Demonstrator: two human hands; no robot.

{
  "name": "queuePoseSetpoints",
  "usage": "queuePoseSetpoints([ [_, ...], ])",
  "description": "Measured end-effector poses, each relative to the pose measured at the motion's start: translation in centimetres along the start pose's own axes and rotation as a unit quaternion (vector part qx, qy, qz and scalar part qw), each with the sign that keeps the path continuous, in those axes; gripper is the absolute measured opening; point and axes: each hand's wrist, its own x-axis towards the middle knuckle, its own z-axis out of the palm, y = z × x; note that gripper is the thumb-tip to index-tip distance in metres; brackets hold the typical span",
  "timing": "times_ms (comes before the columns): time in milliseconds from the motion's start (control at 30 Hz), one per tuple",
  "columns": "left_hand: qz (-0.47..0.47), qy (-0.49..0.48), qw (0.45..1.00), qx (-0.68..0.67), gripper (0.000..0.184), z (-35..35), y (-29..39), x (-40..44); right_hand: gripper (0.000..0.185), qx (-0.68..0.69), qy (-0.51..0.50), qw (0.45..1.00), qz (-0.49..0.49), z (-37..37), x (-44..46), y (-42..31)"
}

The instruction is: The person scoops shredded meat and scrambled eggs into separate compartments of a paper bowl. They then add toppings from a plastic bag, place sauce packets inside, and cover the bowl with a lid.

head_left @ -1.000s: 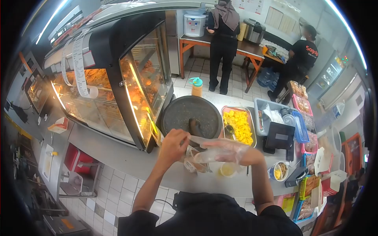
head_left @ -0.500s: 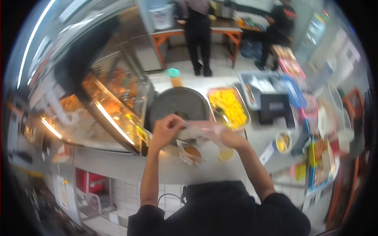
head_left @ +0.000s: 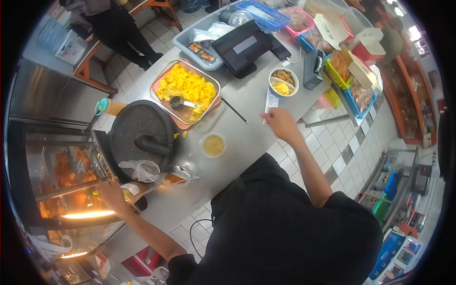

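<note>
My right hand [head_left: 281, 124] reaches over the counter's right side, its fingertips closed on the lower end of a printed receipt [head_left: 271, 101]. Just beyond the slip stands a round white bowl [head_left: 283, 81] with brown food and yellow pieces. My left hand [head_left: 112, 197] is low at the left, beside the lit glass food case [head_left: 71, 197]. Its fingers are curled, and what they hold, if anything, is unclear. Close to it lie a crumpled clear plastic bag [head_left: 141, 170] and a packet of orange-brown sauce [head_left: 172, 179]. A stone mortar [head_left: 137, 124] holds a dark pestle [head_left: 151, 145].
A tray of yellow food [head_left: 185, 88] with a measuring scoop [head_left: 177, 102] sits mid-counter. Near it are a lidded cup [head_left: 213, 145], a pen [head_left: 234, 110] and a black tablet [head_left: 244, 46]. Behind is a blue-grey bin [head_left: 190, 40]. A person [head_left: 114, 28] stands beyond the counter.
My view has swung to the right. My hands, earlier together over the mortar with clear plastic between them, are now far apart; the plastic lies by the mortar.
</note>
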Motion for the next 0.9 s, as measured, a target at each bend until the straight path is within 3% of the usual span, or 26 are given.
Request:
queuePoseSetpoints([
  [33, 0.007, -0.001, 1.0, 0.003, 0.051, -1.2, -0.6, -0.1, 0.024, -0.001, 0.048, 0.998, 0.043, 0.2, -0.7, 2.8],
  [100, -0.064, -0.049, 0.974, -0.21, 0.035, -4.1, -1.2, 0.2, 0.025, -0.021, 0.12, 0.989, 0.084, 0.2, -2.0, 8.4],
  [233, -0.116, -0.108, 0.949, -0.272, 0.024, -13.8, 5.8, -4.3, 0.033, 0.032, 0.138, 0.98, 0.138, -1.6, -1.2, 13.7],
  [300, 0.003, -0.187, 0.94, -0.286, 0.022, -15.4, 8.0, -7.3, 0.032, 0.046, 0.125, 0.979, 0.155, -2.9, 0.5, 13.9],
  [400, 0.129, -0.382, 0.871, -0.28, 0.014, -16.6, 13.8, -12.9, 0.031, 0.101, 0.153, 0.979, 0.091, -4.3, 3.9, 15.5],
  [433, 0.131, -0.476, 0.842, -0.216, 0.014, -15.4, 15.5, -14.9, 0.03, 0.132, 0.133, 0.978, 0.094, -4.9, 4.9, 16.0],
  [467, 0.089, -0.581, 0.78, -0.215, 0.015, -13.4, 16.8, -16.8, 0.03, 0.164, 0.113, 0.975, 0.095, -5.4, 5.8, 16.6],
  [500, 0.1, -0.639, 0.74, -0.185, 0.02, -10.3, 17.1, -19.0, 0.03, 0.172, 0.104, 0.975, 0.095, -5.8, 6.8, 17.4],
  [567, 0.027, -0.693, 0.677, -0.246, 0.026, -0.9, 14.5, -25.9, 0.03, 0.141, 0.095, 0.985, 0.037, -6.2, 8.3, 18.8],
  [667, -0.036, -0.7, 0.651, -0.293, 0.026, -1.5, 18.0, -32.5, 0.041, 0.171, 0.041, 0.984, 0.009, -8.1, 10.2, 19.3],
  [767, -0.048, -0.677, 0.676, -0.287, 0.027, -6.8, 22.1, -34.9, 0.052, 0.105, 0.029, 0.993, -0.05, -8.3, 11.7, 19.2],
  [900, -0.051, -0.641, 0.719, -0.264, 0.03, -12.3, 25.7, -33.8, 0.061, 0.123, -0.033, 0.991, -0.051, -7.3, 13.6, 18.0],
])
